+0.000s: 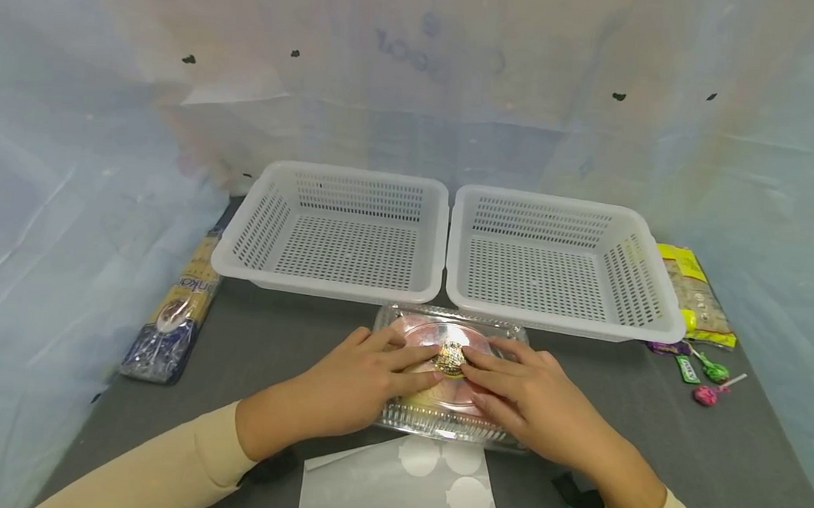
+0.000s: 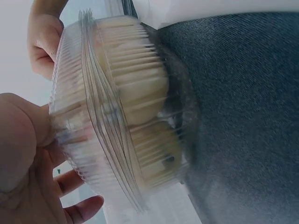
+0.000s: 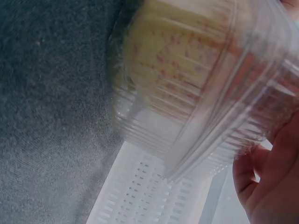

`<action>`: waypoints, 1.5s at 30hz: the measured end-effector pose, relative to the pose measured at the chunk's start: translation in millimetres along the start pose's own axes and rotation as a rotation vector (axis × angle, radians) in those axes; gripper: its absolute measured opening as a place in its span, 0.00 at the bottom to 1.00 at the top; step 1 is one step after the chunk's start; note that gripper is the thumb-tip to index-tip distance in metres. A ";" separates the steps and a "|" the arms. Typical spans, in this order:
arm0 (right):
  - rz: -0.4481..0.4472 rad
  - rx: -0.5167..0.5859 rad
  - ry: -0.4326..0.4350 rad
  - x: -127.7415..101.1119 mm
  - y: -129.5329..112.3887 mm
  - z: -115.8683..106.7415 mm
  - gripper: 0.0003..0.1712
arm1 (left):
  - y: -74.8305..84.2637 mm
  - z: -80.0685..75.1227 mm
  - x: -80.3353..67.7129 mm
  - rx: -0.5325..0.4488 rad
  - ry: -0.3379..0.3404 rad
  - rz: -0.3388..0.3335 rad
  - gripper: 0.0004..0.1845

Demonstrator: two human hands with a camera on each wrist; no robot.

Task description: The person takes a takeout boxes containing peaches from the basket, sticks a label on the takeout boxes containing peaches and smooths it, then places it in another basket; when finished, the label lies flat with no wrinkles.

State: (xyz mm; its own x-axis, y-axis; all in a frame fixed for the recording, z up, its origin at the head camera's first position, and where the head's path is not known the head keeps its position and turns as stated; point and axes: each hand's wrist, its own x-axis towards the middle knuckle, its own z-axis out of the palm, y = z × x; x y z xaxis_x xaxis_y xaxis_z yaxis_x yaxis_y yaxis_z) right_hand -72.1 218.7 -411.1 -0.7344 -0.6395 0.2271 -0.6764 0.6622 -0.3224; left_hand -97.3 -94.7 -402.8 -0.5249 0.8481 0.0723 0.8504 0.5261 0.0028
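i'm pressing with my left grip [image 1: 366,375] and right grip [image 1: 531,383], fingers lying outstretched, unclamped, tips touching a gold sticker [image 1: 451,359] on the clear food box [image 1: 449,398]. the box is sitting on the desk [image 1: 272,331] before two white baskets [image 1: 336,287], lid facing up, long axis running left to right. a white sheet [image 1: 374,486] is lying at its near side.
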 end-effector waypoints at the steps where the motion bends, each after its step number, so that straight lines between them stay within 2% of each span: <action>1: 0.000 0.006 0.000 -0.2 0.4 -0.4 0.24 | -1.0 0.2 -0.4 -0.006 0.003 0.002 0.37; 6: 0.007 0.067 0.006 -2.0 3.2 0.5 0.24 | -7.2 7.3 -5.1 -0.095 0.036 -0.013 0.32; 11: 0.033 0.178 0.022 -9.0 8.7 1.6 0.23 | -14.9 22.4 -14.5 -0.275 0.146 -0.048 0.26; 14: 0.029 0.225 0.048 -13.3 13.2 1.0 0.24 | -18.5 30.5 -20.9 -0.451 0.247 -0.079 0.24; 18: 0.038 0.376 0.127 -18.6 20.5 -2.9 0.25 | -20.6 33.4 -26.3 -0.814 0.385 -0.143 0.25; 22: 0.109 0.664 0.230 -25.4 29.6 -9.7 0.26 | -24.8 27.5 -29.5 -1.246 0.494 -0.242 0.24; 24: 0.143 0.818 0.294 -28.7 35.3 -12.4 0.23 | -28.5 24.9 -31.1 -1.439 0.527 -0.302 0.24; 26: 0.150 1.014 0.380 -31.9 42.3 -13.1 0.20 | -32.3 23.4 -32.0 -1.589 0.543 -0.339 0.27; 29: 0.069 1.330 0.521 -36.7 54.6 -10.4 0.21 | -37.1 24.3 -33.6 -1.758 0.538 -0.347 0.32; 32: -0.031 1.640 0.614 -42.9 67.1 -4.0 0.29 | -39.8 26.9 -37.0 -1.850 0.535 -0.340 0.35; 36: -0.047 1.967 0.697 -52.8 80.9 4.8 0.38 | -40.9 33.0 -42.3 -1.932 0.527 -0.369 0.37; 39: -0.007 2.143 0.775 -59.9 87.8 9.4 0.44 | -40.1 38.8 -44.1 -1.994 0.501 -0.410 0.37; 41: 0.050 2.206 0.842 -63.1 90.8 11.6 0.46 | -39.5 42.9 -44.7 -2.026 0.491 -0.433 0.38; 45: 0.221 2.296 0.968 -66.4 94.9 15.8 0.40 | -37.8 51.4 -47.0 -2.086 0.464 -0.469 0.39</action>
State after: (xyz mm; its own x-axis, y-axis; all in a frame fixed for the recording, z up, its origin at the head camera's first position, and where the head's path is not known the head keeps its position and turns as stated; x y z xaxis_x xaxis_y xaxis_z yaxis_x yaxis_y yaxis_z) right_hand -86.7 317.9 -471.3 -0.9993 0.0339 0.0174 -0.0372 -0.9662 -0.2551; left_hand -106.7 -151.2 -457.6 -0.8749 0.4761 -0.0886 -0.3257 -0.4431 0.8352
